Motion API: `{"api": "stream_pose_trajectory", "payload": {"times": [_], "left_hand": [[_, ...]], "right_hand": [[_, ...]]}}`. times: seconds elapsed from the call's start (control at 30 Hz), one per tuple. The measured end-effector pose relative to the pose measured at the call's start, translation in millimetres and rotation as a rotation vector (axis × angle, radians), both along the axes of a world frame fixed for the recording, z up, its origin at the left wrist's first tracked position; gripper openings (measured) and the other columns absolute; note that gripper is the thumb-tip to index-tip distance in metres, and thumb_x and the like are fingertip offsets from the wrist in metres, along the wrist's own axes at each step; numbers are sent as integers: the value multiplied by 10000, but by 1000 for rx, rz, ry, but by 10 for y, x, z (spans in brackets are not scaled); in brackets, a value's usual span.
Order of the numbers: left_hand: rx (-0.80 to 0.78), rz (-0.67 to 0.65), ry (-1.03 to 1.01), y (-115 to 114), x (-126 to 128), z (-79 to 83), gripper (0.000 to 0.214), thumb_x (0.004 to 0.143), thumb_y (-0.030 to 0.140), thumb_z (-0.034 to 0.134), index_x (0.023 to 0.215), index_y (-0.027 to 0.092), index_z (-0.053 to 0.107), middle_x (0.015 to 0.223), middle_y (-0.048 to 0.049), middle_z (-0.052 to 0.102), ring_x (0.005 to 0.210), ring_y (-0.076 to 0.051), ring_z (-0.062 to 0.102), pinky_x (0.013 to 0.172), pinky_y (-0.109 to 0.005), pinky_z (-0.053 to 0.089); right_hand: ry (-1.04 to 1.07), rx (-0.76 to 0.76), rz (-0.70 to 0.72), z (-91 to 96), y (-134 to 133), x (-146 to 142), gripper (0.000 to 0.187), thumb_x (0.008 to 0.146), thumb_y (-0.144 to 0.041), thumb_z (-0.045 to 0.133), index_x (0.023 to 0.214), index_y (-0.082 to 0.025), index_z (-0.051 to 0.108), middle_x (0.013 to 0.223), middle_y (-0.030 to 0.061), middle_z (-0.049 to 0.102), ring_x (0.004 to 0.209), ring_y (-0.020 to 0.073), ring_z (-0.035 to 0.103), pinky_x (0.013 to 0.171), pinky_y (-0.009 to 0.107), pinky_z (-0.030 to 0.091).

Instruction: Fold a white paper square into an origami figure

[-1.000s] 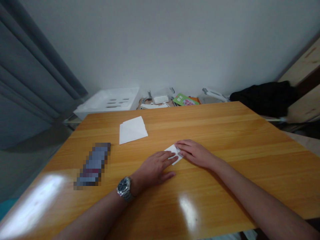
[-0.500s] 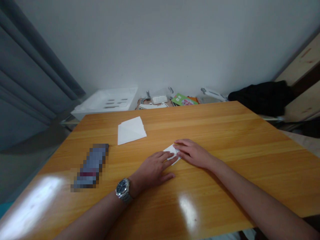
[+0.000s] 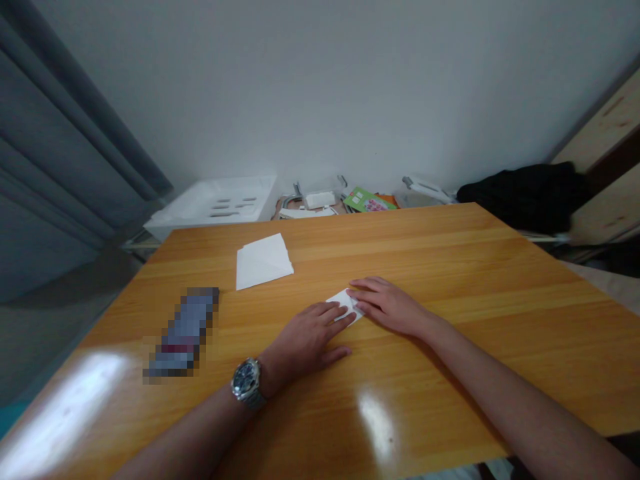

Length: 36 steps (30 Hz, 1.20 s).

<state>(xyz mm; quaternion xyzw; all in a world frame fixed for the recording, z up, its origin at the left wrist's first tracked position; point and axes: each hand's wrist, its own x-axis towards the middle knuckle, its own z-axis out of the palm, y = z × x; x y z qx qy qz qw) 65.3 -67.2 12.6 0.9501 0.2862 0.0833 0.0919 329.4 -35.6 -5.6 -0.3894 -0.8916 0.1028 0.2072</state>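
Note:
A small folded piece of white paper (image 3: 341, 296) lies on the wooden table in front of me, partly covered by my fingers. My left hand (image 3: 313, 337) rests palm down from the near left, its fingers spread and the fingertips pressing on the paper; the thumb lies on the wood. From the right, my right hand (image 3: 390, 305) touches the paper's right side with its fingertips, fingers stretched out and slightly apart. Beyond my left hand, several white paper sheets (image 3: 263, 262) lie stacked flat. The folds under my fingers are hidden.
A phone-like dark object (image 3: 185, 333), pixelated, lies at left on the table (image 3: 450, 267). Behind the far edge stand a white foam tray (image 3: 200, 193), a green packet (image 3: 367, 200) and other clutter. Black cloth (image 3: 525, 193) is heaped at the right.
The paper's lower right part, which stuck out as a separate edge, now lies flatter under my fingertips. Both hands have hardly moved.

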Motion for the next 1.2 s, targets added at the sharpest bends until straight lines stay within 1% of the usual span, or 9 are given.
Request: {"api": "stream_pose_trajectory", "payload": {"times": [0.23, 0.37, 0.53, 0.7, 0.83, 0.97, 1.2], "left_hand": [[19, -9, -25, 7, -17, -20, 611, 988, 541, 491, 1502, 219, 425, 1478, -119, 531, 1394, -302, 459, 1160, -473, 385], [17, 2, -29, -3, -13, -20, 611, 980, 527, 517, 1504, 229, 422, 1475, -109, 536, 1390, -295, 470, 1160, -460, 394], [-12, 21, -34, -13, -6, -5, 608, 973, 528, 531, 1500, 241, 430, 1489, -87, 524, 1397, -287, 463, 1163, -443, 398], [-25, 18, -32, -15, -16, -7, 620, 975, 537, 523, 1503, 225, 430, 1506, -95, 505, 1404, -292, 454, 1179, -445, 380], [-19, 19, -33, -20, -16, -2, 610, 981, 531, 513, 1504, 228, 427, 1504, -91, 507, 1404, -293, 454, 1177, -444, 384], [-29, 18, -31, -18, -14, 2, 614, 985, 539, 501, 1511, 233, 418, 1511, -94, 497, 1403, -294, 454, 1170, -444, 393], [-22, 18, -43, -9, -24, -19, 593, 982, 552, 501, 1485, 239, 462, 1495, -110, 507, 1396, -303, 462, 1161, -453, 404]], "right_hand": [[-2, -8, -2, 24, -15, -2, 366, 1029, -335, 490, 1349, -251, 645, 1411, 110, 608, 1290, 264, 544, 1097, 490, 445], [-4, -33, 27, 50, -15, 31, 391, 1035, -362, 477, 1392, -270, 608, 1440, 105, 589, 1316, 260, 536, 1115, 493, 428], [-83, -34, 81, 73, -33, 85, 455, 1001, -465, 535, 1425, -306, 576, 1514, 101, 513, 1380, 283, 470, 1147, 507, 382], [-124, -26, 63, 73, -50, 98, 498, 980, -504, 557, 1445, -326, 549, 1542, 103, 470, 1410, 301, 417, 1153, 534, 361], [-127, -27, 56, 78, -47, 95, 488, 993, -504, 531, 1453, -339, 538, 1538, 98, 476, 1406, 293, 419, 1153, 528, 362], [-137, -29, 69, 88, -39, 102, 532, 962, -547, 565, 1460, -363, 525, 1557, 88, 451, 1415, 304, 408, 1152, 533, 361], [-138, -20, 29, 49, -29, 96, 479, 981, -535, 541, 1438, -392, 542, 1567, 52, 451, 1421, 299, 410, 1163, 548, 351]]}}
